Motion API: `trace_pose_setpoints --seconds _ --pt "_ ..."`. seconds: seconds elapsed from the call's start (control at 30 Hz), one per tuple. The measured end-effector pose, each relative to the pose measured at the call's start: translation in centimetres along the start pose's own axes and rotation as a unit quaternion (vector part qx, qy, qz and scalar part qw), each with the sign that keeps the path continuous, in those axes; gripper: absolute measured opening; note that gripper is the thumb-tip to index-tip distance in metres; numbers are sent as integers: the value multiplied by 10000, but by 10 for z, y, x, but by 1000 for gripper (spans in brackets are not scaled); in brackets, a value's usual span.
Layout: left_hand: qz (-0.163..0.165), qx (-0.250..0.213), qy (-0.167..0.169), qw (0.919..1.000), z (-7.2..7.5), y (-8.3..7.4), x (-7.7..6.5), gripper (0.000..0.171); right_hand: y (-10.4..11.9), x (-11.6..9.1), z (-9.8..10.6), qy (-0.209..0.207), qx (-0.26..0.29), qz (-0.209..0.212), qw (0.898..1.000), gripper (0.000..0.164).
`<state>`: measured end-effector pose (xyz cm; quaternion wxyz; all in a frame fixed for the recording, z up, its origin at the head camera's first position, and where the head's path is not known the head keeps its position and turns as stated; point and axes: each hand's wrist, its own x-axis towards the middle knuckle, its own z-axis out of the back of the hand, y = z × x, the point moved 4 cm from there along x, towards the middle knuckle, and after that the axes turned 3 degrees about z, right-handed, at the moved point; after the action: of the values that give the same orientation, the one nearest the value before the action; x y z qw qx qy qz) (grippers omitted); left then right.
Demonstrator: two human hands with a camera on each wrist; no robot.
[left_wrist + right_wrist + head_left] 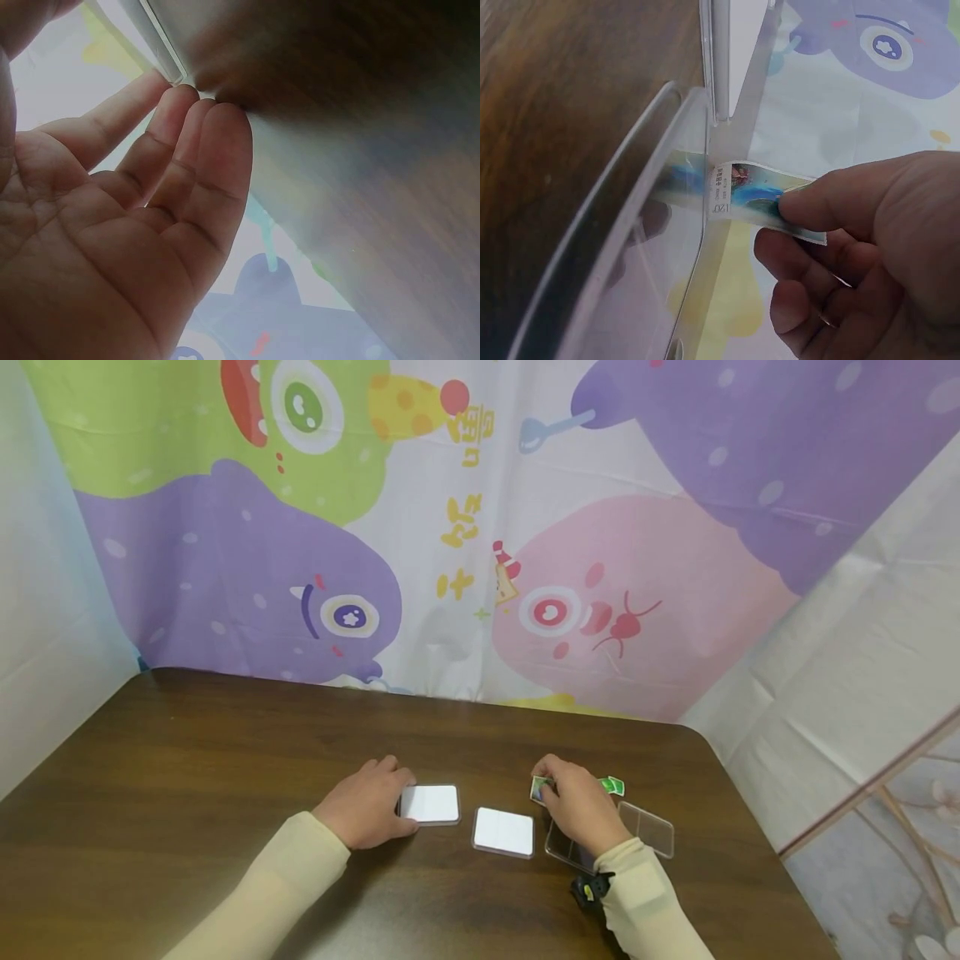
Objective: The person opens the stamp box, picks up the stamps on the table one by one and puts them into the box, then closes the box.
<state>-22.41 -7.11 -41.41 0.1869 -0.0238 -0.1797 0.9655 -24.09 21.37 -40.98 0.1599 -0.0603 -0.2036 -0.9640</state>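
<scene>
In the head view, my left hand [365, 806] lies at the left end of a flat clear case [431, 804] with a white face, thumb at its near corner and fingers at its far corner. The left wrist view shows the index fingertip touching the case's edge [166, 45]. My right hand [585, 810] pinches a small stamp [742, 191] between thumb and fingers; the stamp has a blue picture and a printed 120. Beneath my right wrist lies an open clear plastic case [558, 846], partly hidden by the arm. Its transparent lid [652, 832] extends to the right.
A second white-faced clear case [503, 832] lies between my hands. Green stamps [612, 786] rest beyond my right hand. A dark wrist device [590, 890] is strapped at my right cuff. Behind the brown table [247, 735] hangs a cartoon-printed curtain [442, 643].
</scene>
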Motion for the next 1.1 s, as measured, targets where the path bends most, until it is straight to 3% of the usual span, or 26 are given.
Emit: trace_pose_setpoints --seconds 0.37,1.1 --pt "-3 -43 19 10000 0 -1 -1 46 -1 -1 1 -271 90 242 9993 13" --pt "-53 -60 16 10000 1 0 0 46 0 1 6 -329 -10 101 9994 5"
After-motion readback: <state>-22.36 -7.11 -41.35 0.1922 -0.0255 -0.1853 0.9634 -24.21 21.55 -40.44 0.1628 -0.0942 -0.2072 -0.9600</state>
